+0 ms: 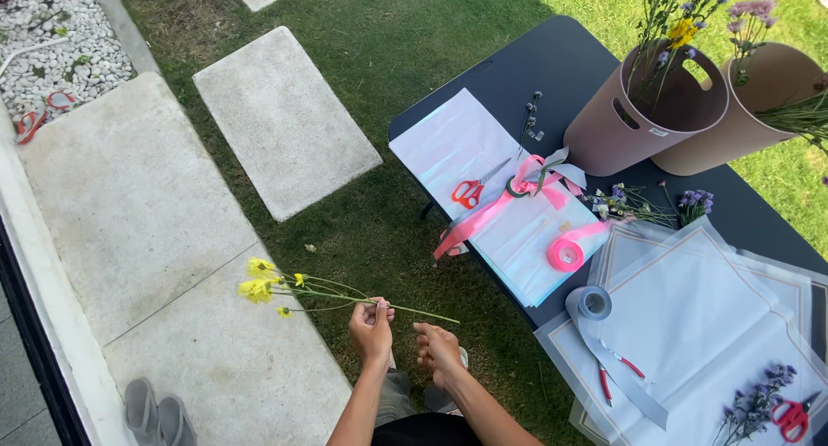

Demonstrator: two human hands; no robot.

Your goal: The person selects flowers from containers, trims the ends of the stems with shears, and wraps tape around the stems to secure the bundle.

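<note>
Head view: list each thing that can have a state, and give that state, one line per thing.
Left hand: closed on the yellow flower stems, held level.
Right hand: loosely curled, holding nothing.
Orange scissors: shut, lying on wrapping paper.
Pink ribbon roll: partly unrolled.
Grey ribbon roll: partly unrolled.
Near bucket: upright, flowers inside.
Far bucket: upright.

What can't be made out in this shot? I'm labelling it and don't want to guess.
Head view only:
- Right hand: fingers curl inward, so whether it grips anything is hidden.
- Second bucket: cut off by the right edge.
- Red-handled scissors: partly cut off at the bottom corner.
- Left hand pinches the yellow flower stem; its small leaves are too fine to tell.
</note>
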